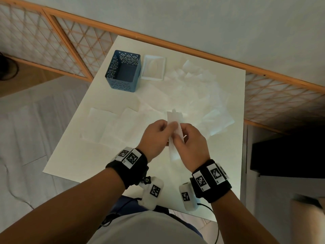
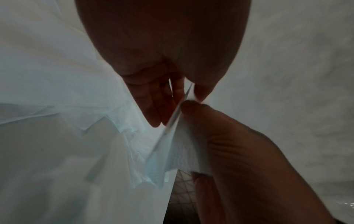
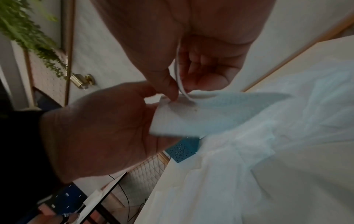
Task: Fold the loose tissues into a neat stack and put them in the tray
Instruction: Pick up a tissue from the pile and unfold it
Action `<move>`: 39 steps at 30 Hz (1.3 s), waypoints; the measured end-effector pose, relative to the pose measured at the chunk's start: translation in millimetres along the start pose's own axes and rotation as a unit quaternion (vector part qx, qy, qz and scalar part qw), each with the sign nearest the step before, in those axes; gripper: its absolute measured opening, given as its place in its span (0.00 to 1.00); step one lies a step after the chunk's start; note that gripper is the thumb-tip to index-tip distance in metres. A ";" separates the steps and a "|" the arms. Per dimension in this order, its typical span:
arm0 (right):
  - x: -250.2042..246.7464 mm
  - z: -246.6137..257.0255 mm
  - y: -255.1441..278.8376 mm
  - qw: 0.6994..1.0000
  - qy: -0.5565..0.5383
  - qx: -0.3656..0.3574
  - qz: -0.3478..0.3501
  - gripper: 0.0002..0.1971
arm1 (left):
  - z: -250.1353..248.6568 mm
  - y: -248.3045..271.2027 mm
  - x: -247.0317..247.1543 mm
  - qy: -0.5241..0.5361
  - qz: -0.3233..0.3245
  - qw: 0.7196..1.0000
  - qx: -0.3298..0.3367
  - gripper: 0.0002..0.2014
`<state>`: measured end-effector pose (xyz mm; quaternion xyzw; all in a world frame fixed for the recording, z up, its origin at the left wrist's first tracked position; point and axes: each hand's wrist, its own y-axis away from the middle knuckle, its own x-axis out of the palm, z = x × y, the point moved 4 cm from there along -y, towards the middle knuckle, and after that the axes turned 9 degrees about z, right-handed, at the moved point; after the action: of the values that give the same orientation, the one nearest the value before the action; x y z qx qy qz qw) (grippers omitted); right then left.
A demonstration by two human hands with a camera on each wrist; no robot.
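Observation:
A narrow folded white tissue (image 1: 174, 120) is held upright above the table's middle between both hands. My left hand (image 1: 165, 128) pinches its left edge and my right hand (image 1: 182, 132) pinches its right edge. In the left wrist view the left fingertips (image 2: 199, 94) clamp the tissue (image 2: 178, 144) edge-on. From the right wrist, the right thumb and fingers nip the curled tissue (image 3: 182, 118). Several loose tissues (image 1: 197, 88) lie spread over the table. A shallow white tray (image 1: 153, 77) sits at the back.
A blue perforated basket (image 1: 123, 71) stands left of the tray, and a corner of the basket (image 3: 182, 150) shows from the right wrist. The white table (image 1: 84, 155) has bare surface at its front left. A wooden lattice screen (image 1: 70, 41) runs behind the table.

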<state>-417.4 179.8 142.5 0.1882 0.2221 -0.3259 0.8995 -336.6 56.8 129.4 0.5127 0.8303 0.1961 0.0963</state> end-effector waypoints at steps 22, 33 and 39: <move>-3.1 -64.0 16.5 0.896 -0.382 0.225 0.023 0.10 | 28.0 -10.2 -0.4 0.147 0.108 0.977 -0.107 0.12; 21.1 -173.7 47.2 0.922 -0.146 0.360 -0.009 0.03 | 93.9 -24.0 -8.9 -0.083 0.048 0.980 -0.176 0.08; 30.4 -199.0 62.4 0.901 -0.132 0.414 -0.013 0.07 | 104.3 -17.7 -21.2 -0.150 0.040 0.973 -0.168 0.08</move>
<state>-409.8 305.5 -26.5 0.4956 -0.0510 -0.4223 0.7572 -303.6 54.6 26.6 0.5458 0.7402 0.2573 0.2967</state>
